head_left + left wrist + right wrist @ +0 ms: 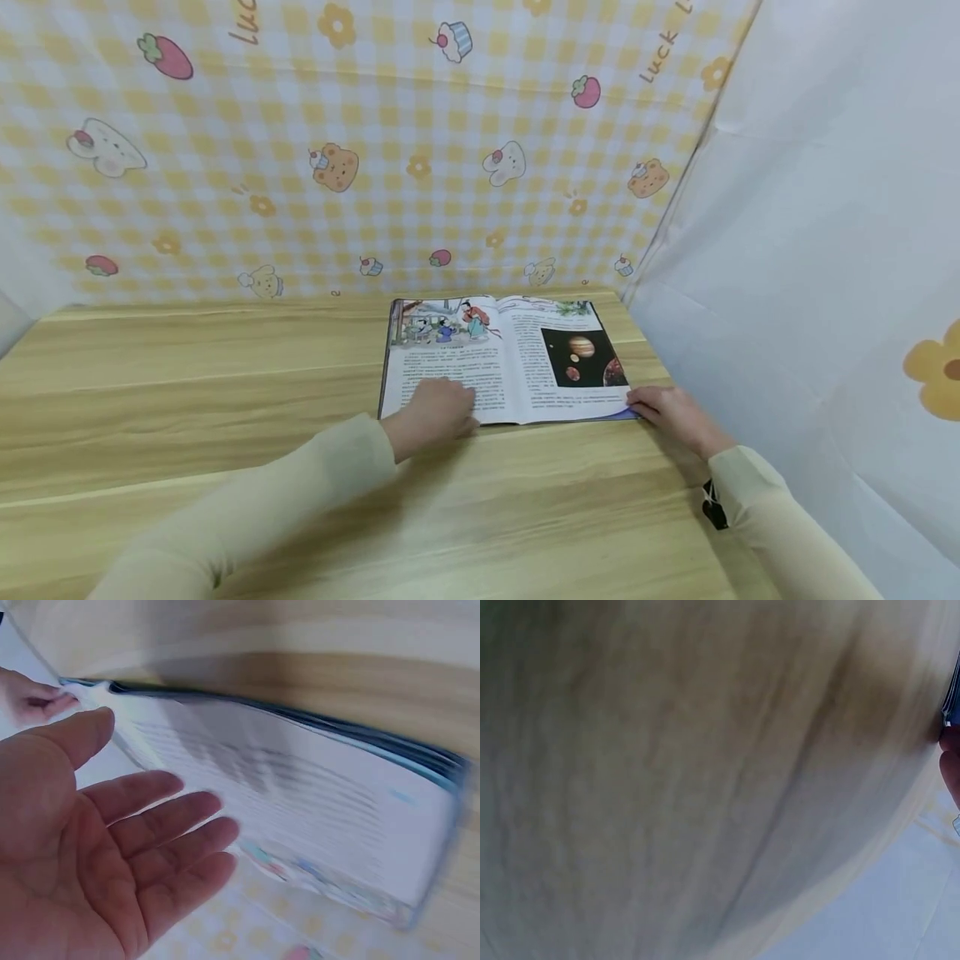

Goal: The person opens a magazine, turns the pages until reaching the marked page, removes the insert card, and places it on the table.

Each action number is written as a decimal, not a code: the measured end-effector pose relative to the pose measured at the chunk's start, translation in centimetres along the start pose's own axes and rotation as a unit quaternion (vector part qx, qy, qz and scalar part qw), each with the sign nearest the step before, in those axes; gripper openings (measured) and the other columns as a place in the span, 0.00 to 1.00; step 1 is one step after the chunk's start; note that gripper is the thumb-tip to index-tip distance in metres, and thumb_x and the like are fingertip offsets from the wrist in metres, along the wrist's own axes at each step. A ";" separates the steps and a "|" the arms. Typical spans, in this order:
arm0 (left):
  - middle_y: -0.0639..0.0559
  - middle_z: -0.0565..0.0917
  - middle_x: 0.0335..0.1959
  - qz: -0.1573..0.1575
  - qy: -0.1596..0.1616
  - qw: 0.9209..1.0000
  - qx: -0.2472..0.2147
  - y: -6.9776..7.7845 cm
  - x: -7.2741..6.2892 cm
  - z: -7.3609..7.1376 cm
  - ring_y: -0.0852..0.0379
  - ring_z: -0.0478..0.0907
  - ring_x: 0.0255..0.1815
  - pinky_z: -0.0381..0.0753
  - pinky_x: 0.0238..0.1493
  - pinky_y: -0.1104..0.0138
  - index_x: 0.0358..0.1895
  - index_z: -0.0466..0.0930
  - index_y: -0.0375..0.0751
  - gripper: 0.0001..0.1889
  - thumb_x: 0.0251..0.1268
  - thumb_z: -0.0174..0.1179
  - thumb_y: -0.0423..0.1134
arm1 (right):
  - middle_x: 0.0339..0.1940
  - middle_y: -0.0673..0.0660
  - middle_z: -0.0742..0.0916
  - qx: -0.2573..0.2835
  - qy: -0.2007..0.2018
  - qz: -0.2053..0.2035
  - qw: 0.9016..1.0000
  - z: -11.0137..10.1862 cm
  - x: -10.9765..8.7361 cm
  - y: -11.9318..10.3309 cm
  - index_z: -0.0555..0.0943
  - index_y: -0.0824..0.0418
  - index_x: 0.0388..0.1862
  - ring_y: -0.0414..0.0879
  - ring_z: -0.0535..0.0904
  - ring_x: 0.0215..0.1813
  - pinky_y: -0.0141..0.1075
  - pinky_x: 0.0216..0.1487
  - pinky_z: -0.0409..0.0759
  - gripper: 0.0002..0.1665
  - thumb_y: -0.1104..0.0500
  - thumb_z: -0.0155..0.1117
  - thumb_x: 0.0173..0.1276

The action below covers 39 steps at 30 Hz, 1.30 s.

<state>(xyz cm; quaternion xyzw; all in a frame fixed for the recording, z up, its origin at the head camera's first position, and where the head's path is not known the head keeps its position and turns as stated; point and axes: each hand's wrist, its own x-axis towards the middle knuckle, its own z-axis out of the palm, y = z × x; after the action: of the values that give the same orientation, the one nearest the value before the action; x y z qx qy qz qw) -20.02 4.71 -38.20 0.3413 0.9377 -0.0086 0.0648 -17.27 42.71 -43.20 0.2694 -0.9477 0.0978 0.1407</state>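
An open magazine (517, 367) lies on the wooden table, a picture of planets on its right page (536, 367) and a drawing of figures on its left. At the lower right corner, my right hand (678, 417) pinches the page, which curls up slightly and shows blue-purple beneath. Only its fingertips (950, 750) show at the edge of the right wrist view, beside the magazine's corner. My left hand (437, 414) is over the lower part of the left page; in the left wrist view its fingers (180, 832) are spread loosely, holding nothing.
The wooden table (225, 375) extends left and toward me. A yellow checked cloth (375, 108) hangs behind it, and a white cloth (810, 250) stands close along the right side. A small black object (715, 505) is by my right wrist.
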 end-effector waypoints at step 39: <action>0.50 0.70 0.64 0.102 0.018 0.995 -0.009 12.8 11.7 3.0 0.56 0.69 0.64 0.74 0.58 0.68 0.66 0.67 0.42 0.24 0.70 0.50 0.47 | 0.34 0.56 0.88 0.005 0.026 0.049 0.998 -0.2 -0.3 -0.6 0.84 0.62 0.35 0.52 0.85 0.38 0.45 0.40 0.82 0.07 0.70 0.64 0.59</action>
<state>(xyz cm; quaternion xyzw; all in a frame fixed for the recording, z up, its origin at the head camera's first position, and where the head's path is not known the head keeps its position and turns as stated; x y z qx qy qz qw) -20.35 21.79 -42.30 0.4347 0.8990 0.0124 0.0517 -16.65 42.38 -43.07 0.2211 -0.9552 0.1158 0.1590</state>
